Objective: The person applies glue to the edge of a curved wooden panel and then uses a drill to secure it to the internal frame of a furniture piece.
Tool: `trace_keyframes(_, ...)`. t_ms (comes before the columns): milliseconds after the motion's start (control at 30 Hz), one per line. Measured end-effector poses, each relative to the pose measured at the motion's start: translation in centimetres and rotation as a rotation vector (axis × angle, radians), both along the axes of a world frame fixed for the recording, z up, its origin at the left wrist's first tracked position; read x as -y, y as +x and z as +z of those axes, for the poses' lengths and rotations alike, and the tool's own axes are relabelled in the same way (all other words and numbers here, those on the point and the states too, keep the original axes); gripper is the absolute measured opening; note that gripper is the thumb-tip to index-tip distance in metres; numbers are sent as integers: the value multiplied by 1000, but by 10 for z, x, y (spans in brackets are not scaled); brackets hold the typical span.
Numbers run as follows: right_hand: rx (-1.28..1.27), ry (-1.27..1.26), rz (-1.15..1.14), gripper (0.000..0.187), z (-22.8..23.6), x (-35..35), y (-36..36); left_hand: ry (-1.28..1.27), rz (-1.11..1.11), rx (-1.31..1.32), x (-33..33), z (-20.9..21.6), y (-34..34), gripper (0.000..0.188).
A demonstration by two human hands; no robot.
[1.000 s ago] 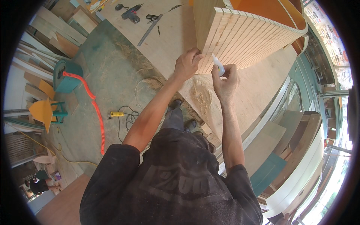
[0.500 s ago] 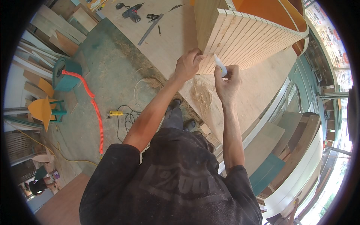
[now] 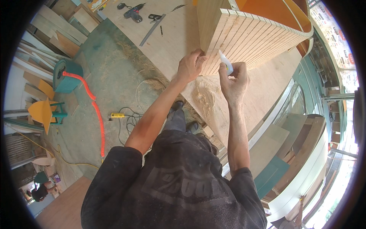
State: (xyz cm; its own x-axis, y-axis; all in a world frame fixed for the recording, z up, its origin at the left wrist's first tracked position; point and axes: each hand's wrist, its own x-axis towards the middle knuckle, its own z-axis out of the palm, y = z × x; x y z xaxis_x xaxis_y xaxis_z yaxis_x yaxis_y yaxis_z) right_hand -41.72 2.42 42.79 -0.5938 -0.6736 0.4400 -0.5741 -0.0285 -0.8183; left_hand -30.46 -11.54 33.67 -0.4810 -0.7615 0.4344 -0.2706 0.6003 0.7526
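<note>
A small white squeeze bottle (image 3: pixel 226 65) with a pointed nozzle is in my right hand (image 3: pixel 235 82), pinched between thumb and curled fingers. Its tip points up and left at the slotted face of a curved wooden piece (image 3: pixel 255 36); whether it touches is too small to tell. Narrow parallel grooves run along that pale face. My left hand (image 3: pixel 189 66) is at the near left corner of the piece, fingers curled round the edge and thumb toward the grooved face. Part of those fingers is hidden.
The piece stands on a plywood worktop (image 3: pixel 171 42) with a sawdust heap (image 3: pixel 204 97) near the front edge. Farther left lie a cordless drill (image 3: pixel 133 14), a combination square (image 3: pixel 152 30) and a pencil (image 3: pixel 161 30). An orange coiled hose (image 3: pixel 97 110) and a yellow tool (image 3: pixel 117 115) are on the floor.
My right hand and the bottle have moved slightly up, and the nozzle tip is a little higher along the grooved face. My left hand has stayed at the corner.
</note>
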Motion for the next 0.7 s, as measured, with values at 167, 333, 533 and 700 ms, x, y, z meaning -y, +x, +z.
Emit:
trace_keyframes(167,-22,33,-4,25,0,-1,-1,7,3,12,0,0,0,59)
trace_keyframes(333,-32,-2,0,25,-5,-4,-1,17,-1,-10,-2,2,1,60)
trace_keyframes(533,47,-19,-35,24,-20,-8,-2,23,-6,-14,-2,5,1,62)
trace_keyframes(700,111,-21,-43,22,-57,-10,1,21,10,-27,-3,3,0,61)
